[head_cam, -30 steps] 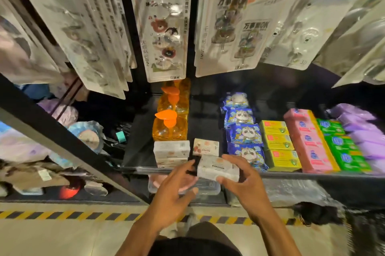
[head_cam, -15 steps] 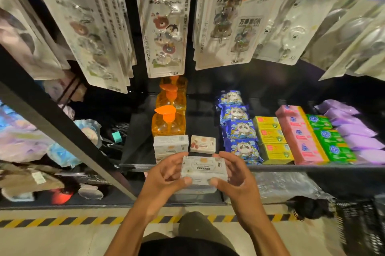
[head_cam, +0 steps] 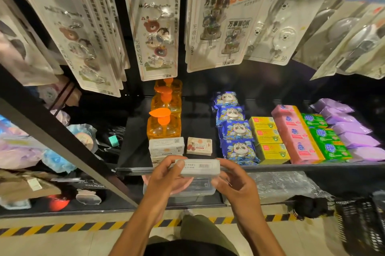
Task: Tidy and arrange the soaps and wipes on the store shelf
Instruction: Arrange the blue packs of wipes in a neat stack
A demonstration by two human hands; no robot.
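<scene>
White soap box (head_cam: 198,167) is up in the air, held btwn both hands, right in front of the shelf edge (head_cam: 291,167). It is tipped so a thin side w/ a barcode faces up. L hand (head_cam: 166,180) grips the left end, thumb on the near face, fingers curled under. R hand (head_cam: 235,185) grips the right end, fingers curled round it too.

Just behind the box, on the shelf, sits a stack of white boxes (head_cam: 166,147). Next to it on the right is a small cream box (head_cam: 199,146) w/ a red pic. Behind the stack, orange pump bottles (head_cam: 163,128) stand in a row going back. To the right are rows going front to back: blue panda packs (head_cam: 237,130), yellow boxes (head_cam: 268,141), pink bars (head_cam: 295,135), green bars (head_cam: 327,141) & purple packs (head_cam: 350,130), all side by side. Under the hands, on the lower shelf, is a clear tub (head_cam: 193,192). Up top, hook cards (head_cam: 156,32) hang down.
</scene>
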